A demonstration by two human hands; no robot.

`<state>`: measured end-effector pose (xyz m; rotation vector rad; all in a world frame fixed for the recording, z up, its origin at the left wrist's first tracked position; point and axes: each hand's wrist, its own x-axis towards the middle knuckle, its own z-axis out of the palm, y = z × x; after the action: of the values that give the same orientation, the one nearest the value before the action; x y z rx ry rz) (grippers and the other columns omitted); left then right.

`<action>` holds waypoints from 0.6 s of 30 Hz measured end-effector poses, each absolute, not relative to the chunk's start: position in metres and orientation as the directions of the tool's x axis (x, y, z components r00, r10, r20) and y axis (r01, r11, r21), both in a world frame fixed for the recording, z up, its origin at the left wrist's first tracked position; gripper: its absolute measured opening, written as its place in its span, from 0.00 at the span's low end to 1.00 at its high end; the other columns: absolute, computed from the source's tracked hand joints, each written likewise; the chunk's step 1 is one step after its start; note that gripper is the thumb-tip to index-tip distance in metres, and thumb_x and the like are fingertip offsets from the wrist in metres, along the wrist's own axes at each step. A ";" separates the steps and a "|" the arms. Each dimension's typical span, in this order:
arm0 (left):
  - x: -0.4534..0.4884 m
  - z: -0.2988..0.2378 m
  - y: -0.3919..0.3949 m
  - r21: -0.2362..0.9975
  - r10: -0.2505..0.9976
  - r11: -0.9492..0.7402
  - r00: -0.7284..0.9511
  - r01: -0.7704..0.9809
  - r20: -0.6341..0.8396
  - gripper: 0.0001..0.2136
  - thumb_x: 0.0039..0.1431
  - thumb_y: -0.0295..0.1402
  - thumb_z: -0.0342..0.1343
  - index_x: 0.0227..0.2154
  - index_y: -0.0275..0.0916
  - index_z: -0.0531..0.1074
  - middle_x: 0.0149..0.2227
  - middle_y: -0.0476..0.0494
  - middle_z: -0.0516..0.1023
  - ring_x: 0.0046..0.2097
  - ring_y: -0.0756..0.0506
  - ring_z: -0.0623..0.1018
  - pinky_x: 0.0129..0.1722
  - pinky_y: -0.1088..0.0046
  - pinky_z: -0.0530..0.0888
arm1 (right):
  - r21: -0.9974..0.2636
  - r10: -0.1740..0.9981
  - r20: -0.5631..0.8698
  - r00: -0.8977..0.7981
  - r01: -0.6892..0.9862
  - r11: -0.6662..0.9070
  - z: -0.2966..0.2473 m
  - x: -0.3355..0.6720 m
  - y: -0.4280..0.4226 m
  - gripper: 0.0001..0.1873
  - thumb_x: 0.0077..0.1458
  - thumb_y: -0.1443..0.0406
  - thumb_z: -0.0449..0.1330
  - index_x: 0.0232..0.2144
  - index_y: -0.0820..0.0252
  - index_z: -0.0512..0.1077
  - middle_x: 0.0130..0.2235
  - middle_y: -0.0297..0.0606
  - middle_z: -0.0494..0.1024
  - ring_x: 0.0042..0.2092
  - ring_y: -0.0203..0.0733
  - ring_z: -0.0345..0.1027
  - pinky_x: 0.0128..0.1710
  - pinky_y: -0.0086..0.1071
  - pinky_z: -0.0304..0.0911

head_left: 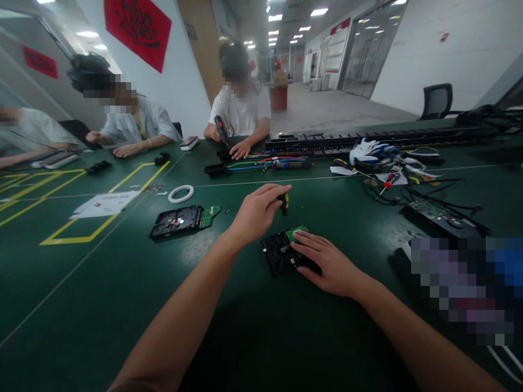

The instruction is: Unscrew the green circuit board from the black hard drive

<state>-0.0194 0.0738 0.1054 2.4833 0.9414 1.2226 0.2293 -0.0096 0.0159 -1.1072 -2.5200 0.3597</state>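
Near the middle of the frame, the person's left hand (256, 211) has its fingers grasping the handle of a yellow-and-black screwdriver (285, 203), held roughly upright. Its shaft points down at the far edge of a hard disk drive (278, 256), which lies on the green counter (196, 310) just below center; I can't make out whether the tip touches. The right hand (327, 264) lies over the drive's right side, fingers extended and unclenched, some resting on its green circuit board (300, 231). Left of center sits a second drive (180, 222), near a white ring (181, 194). At upper center, a co-worker holds a power screwdriver (221, 130).
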 end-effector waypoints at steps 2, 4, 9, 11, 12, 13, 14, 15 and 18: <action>-0.019 0.106 0.074 0.450 0.626 -0.776 0.451 0.443 0.636 0.21 0.69 0.20 0.55 0.60 0.41 0.74 0.57 0.40 0.80 0.57 0.43 0.79 0.60 0.58 0.77 | -0.376 0.748 0.231 -0.622 0.652 0.659 0.016 0.229 -0.010 0.32 0.65 0.59 0.62 0.69 0.52 0.66 0.73 0.44 0.61 0.74 0.56 0.53 0.71 0.60 0.53; -0.019 0.106 0.074 0.441 0.615 -0.784 0.452 0.436 0.647 0.20 0.69 0.21 0.56 0.60 0.41 0.75 0.57 0.39 0.80 0.58 0.43 0.79 0.61 0.58 0.77 | -0.384 0.747 0.243 -0.619 0.646 0.660 0.015 0.229 -0.009 0.32 0.65 0.60 0.63 0.69 0.52 0.66 0.73 0.44 0.62 0.74 0.56 0.53 0.71 0.61 0.53; -0.018 0.104 0.075 0.430 0.606 -0.789 0.443 0.438 0.661 0.20 0.69 0.20 0.55 0.60 0.41 0.75 0.56 0.39 0.79 0.56 0.44 0.79 0.57 0.59 0.78 | -0.379 0.740 0.245 -0.626 0.641 0.668 0.014 0.229 -0.009 0.32 0.65 0.59 0.62 0.69 0.51 0.65 0.73 0.44 0.62 0.74 0.56 0.53 0.71 0.61 0.54; -0.018 0.104 0.075 0.432 0.605 -0.790 0.443 0.435 0.661 0.20 0.70 0.19 0.54 0.60 0.41 0.75 0.54 0.40 0.80 0.54 0.45 0.79 0.55 0.61 0.78 | -0.377 0.739 0.246 -0.627 0.640 0.669 0.014 0.229 -0.009 0.32 0.65 0.59 0.62 0.69 0.52 0.65 0.73 0.44 0.61 0.74 0.56 0.53 0.71 0.61 0.54; -0.019 0.104 0.074 0.431 0.606 -0.790 0.442 0.436 0.662 0.19 0.70 0.19 0.54 0.59 0.42 0.76 0.52 0.40 0.80 0.52 0.45 0.80 0.54 0.62 0.79 | -0.378 0.739 0.249 -0.626 0.639 0.669 0.014 0.229 -0.009 0.32 0.65 0.59 0.62 0.69 0.52 0.66 0.73 0.44 0.61 0.74 0.56 0.53 0.71 0.61 0.53; -0.019 0.105 0.074 0.431 0.607 -0.788 0.439 0.440 0.662 0.19 0.70 0.20 0.55 0.58 0.42 0.76 0.50 0.41 0.80 0.51 0.45 0.80 0.53 0.63 0.79 | -0.381 0.739 0.253 -0.624 0.638 0.669 0.013 0.229 -0.009 0.32 0.65 0.60 0.63 0.69 0.52 0.66 0.73 0.44 0.62 0.74 0.56 0.53 0.71 0.61 0.53; -0.019 0.105 0.074 0.431 0.610 -0.785 0.434 0.446 0.663 0.17 0.70 0.21 0.56 0.57 0.43 0.77 0.49 0.42 0.80 0.49 0.46 0.80 0.51 0.64 0.79 | -0.384 0.740 0.257 -0.621 0.637 0.668 0.013 0.230 -0.010 0.32 0.65 0.60 0.63 0.69 0.52 0.66 0.73 0.44 0.62 0.74 0.57 0.53 0.71 0.61 0.53; -0.019 0.105 0.073 0.432 0.615 -0.780 0.426 0.453 0.664 0.16 0.69 0.23 0.58 0.56 0.43 0.78 0.47 0.42 0.80 0.47 0.46 0.80 0.49 0.65 0.79 | -0.388 0.741 0.262 -0.618 0.636 0.667 0.013 0.230 -0.010 0.32 0.64 0.60 0.63 0.69 0.51 0.66 0.73 0.44 0.62 0.74 0.57 0.53 0.71 0.61 0.53; -0.018 0.106 0.072 0.448 0.632 -0.764 0.398 0.464 0.665 0.14 0.67 0.26 0.63 0.53 0.41 0.79 0.45 0.43 0.78 0.43 0.47 0.79 0.46 0.67 0.79 | -0.396 0.741 0.272 -0.613 0.631 0.667 0.013 0.229 -0.010 0.32 0.64 0.61 0.64 0.68 0.51 0.67 0.73 0.44 0.62 0.74 0.57 0.54 0.71 0.61 0.53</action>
<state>-0.0183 0.0718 0.1061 2.4618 0.9771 1.2988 0.2293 -0.0098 0.0131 -1.0735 -2.4702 0.3653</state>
